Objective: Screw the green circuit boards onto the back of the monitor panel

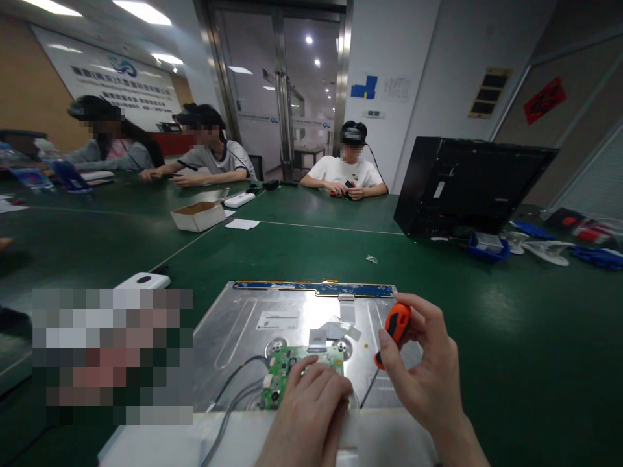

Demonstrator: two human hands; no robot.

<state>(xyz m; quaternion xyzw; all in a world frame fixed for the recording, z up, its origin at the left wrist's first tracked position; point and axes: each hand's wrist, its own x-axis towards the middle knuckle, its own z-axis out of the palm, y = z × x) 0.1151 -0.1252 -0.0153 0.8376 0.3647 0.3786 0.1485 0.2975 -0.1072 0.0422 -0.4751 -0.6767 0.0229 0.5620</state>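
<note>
My right hand is closed around the orange and black handle of a screwdriver. Its thin shaft slants down to the left, with the tip near the lower right of a metal panel. My left hand lies over a green circuit board mounted on that panel, fingers bent loosely and partly hiding the board. Flat ribbon cables and a strip of clear tape run above the board. Dark and grey cables leave it to the left. Along the panel's far edge sits a narrow blue circuit strip.
A black monitor housing stands at the right, beside a blue tray. An open white box and a paper slip lie farther back. Several people sit across the green table. A blurred patch covers the left foreground.
</note>
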